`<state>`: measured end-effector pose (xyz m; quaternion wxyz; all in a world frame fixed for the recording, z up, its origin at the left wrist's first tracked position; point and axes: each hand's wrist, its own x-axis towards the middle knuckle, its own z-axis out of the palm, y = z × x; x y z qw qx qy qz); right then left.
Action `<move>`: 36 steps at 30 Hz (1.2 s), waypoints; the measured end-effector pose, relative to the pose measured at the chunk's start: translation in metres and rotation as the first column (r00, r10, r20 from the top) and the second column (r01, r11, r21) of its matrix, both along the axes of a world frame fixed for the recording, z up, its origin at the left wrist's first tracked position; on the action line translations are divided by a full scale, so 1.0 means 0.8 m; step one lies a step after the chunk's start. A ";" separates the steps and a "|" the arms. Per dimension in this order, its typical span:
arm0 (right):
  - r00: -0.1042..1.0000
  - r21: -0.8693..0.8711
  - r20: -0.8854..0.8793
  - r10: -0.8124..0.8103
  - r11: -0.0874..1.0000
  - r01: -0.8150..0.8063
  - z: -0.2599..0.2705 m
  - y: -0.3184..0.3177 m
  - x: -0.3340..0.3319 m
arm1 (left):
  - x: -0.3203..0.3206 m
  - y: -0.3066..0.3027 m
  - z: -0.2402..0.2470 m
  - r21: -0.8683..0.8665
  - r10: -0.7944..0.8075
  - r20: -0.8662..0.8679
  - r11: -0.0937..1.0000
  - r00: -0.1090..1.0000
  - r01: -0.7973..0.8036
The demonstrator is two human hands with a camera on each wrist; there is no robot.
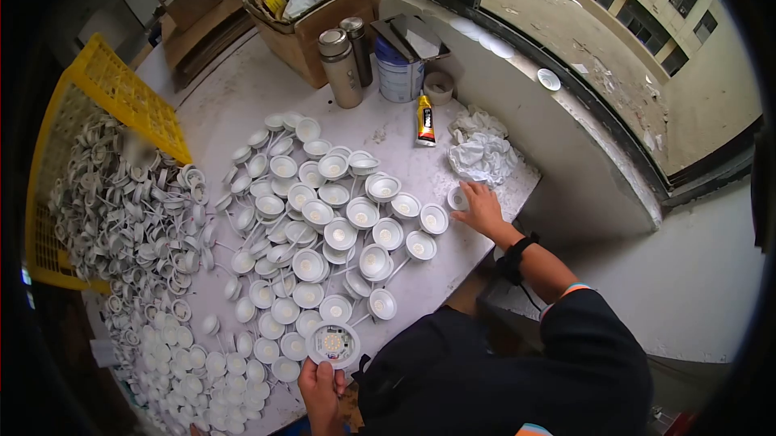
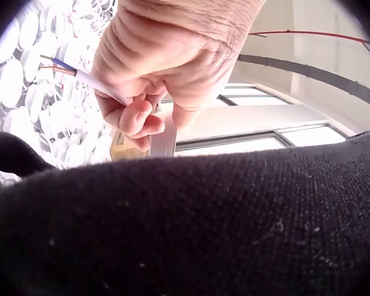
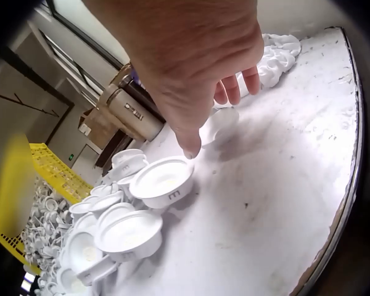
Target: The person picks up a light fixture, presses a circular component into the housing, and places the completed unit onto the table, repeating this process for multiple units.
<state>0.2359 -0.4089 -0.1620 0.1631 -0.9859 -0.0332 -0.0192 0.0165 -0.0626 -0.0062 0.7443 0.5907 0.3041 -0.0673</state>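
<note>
In the head view my left hand [image 1: 322,391] pinches the rim of a white LED downlight [image 1: 333,345] whose round circuit board shows. Its white cable [image 2: 102,85], with blue and brown wire ends, passes by the curled fingers in the left wrist view. My right hand [image 1: 482,211] reaches to the table's right side, thumb and fingers spread about a white translucent round cover [image 3: 222,126]. The thumb tip comes down close to the finished-looking white downlights [image 3: 163,182] in the right wrist view.
Many white downlights [image 1: 339,234] crowd the table. A yellow crate [image 1: 129,96] spills more at the left. Crumpled white film [image 1: 482,145], a glue tube [image 1: 425,121], a tape roll [image 1: 439,88], a tin [image 1: 400,79] and a flask [image 1: 340,72] stand or lie toward the wall.
</note>
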 end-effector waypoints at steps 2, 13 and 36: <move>0.999 -0.009 -0.051 0.002 1.000 -0.003 -0.009 -0.006 0.007 | -0.001 0.004 -0.006 0.004 -0.015 -0.022 1.000 1.000 0.015; 0.994 0.149 0.105 -0.011 0.989 -0.004 -0.001 -0.024 0.007 | 0.017 -0.008 0.001 -0.059 0.029 0.085 0.998 0.996 -0.024; 0.513 0.414 0.208 0.833 0.400 -0.818 0.232 0.245 -0.137 | -0.018 0.003 0.009 -0.036 -0.072 0.157 0.996 0.985 0.079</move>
